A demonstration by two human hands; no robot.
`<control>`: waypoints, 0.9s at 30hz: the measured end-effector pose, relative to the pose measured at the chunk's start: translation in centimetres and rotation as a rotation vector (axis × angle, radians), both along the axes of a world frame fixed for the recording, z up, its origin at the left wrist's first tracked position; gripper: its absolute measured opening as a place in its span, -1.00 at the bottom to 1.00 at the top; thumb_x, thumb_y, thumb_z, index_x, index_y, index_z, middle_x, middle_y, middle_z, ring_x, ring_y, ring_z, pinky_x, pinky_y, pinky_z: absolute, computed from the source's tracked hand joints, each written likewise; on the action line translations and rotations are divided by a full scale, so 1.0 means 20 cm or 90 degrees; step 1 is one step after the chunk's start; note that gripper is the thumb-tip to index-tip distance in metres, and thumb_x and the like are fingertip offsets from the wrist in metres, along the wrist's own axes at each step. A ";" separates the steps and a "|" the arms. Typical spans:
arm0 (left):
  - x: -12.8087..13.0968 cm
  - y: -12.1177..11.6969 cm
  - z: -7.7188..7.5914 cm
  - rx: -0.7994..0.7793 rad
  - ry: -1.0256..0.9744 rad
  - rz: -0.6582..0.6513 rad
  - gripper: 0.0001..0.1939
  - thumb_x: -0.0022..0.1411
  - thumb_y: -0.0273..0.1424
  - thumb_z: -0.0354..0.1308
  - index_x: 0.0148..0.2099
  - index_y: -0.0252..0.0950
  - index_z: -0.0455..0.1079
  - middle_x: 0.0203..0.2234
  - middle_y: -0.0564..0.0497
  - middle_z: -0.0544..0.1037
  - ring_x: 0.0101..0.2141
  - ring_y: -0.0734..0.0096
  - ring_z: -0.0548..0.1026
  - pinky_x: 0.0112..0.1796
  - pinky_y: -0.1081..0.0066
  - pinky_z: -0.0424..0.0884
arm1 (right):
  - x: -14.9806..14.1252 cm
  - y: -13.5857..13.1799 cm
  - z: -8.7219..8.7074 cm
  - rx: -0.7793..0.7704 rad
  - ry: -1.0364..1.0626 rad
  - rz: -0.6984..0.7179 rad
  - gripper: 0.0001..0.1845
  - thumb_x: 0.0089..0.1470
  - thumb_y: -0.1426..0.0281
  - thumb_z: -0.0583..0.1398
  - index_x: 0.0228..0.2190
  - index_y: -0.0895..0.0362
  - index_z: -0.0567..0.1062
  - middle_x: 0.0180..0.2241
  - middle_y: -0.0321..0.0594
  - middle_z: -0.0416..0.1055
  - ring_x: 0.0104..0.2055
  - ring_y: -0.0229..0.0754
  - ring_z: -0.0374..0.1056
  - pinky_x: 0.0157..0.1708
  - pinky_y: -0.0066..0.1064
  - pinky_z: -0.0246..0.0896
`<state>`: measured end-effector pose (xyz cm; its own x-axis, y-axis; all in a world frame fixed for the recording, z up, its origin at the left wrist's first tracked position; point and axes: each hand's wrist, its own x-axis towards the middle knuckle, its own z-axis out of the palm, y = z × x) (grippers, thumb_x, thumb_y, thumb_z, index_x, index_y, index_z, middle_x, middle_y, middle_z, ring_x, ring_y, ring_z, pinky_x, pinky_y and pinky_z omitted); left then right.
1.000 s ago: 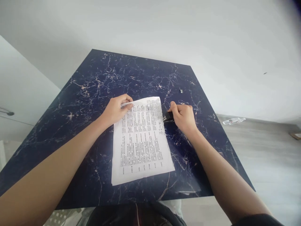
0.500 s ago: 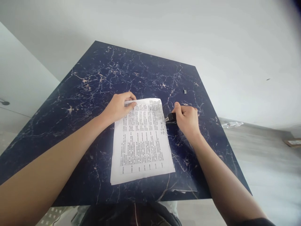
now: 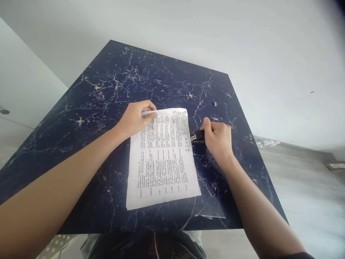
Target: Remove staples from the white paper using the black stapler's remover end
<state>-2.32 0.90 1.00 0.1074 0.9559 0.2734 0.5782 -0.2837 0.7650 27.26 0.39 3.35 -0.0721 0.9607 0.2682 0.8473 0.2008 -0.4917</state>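
Paper sheets (image 3: 161, 165) lie towards the six o'clock edge of the table (image 3: 151, 77). Left hand (image 3: 137, 117): thumb and fingers pinched on their eleven o'clock corner. Right hand (image 3: 219, 142): closed around a black stapler (image 3: 199, 135), nose at the sheets' two o'clock edge; contact indeterminable. Paper judged light, limp, easily creased: grip by corners. Stapler judged stiff; grip its body.
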 end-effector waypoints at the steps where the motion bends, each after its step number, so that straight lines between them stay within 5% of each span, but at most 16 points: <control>1: 0.00 0.00 0.00 0.000 0.000 0.001 -0.90 0.27 -0.35 0.24 -0.16 -0.21 0.52 -0.18 -0.04 0.66 -0.10 0.18 0.61 0.00 0.19 0.50 | -0.01 -0.01 0.00 0.001 0.001 0.003 -0.38 0.39 0.13 0.01 -0.66 0.08 0.42 -0.62 -0.17 0.44 -0.58 -0.18 0.30 -0.46 -0.27 0.09; 27: 0.01 -0.01 0.01 0.003 0.002 0.008 -0.88 0.27 -0.32 0.25 -0.17 -0.22 0.53 -0.21 -0.03 0.68 -0.17 0.18 0.63 0.00 0.15 0.50 | -0.05 -0.02 -0.02 -0.002 -0.107 -0.013 -0.38 0.42 0.11 -0.05 -0.57 0.07 0.51 -0.57 -0.10 0.45 -0.52 -0.10 0.34 -0.48 -0.26 0.02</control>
<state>-2.21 0.80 1.21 0.0956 0.9557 0.2782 0.5845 -0.2801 0.7615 26.24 -0.06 2.94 -0.0964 0.9633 0.2504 0.9216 0.1814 -0.3431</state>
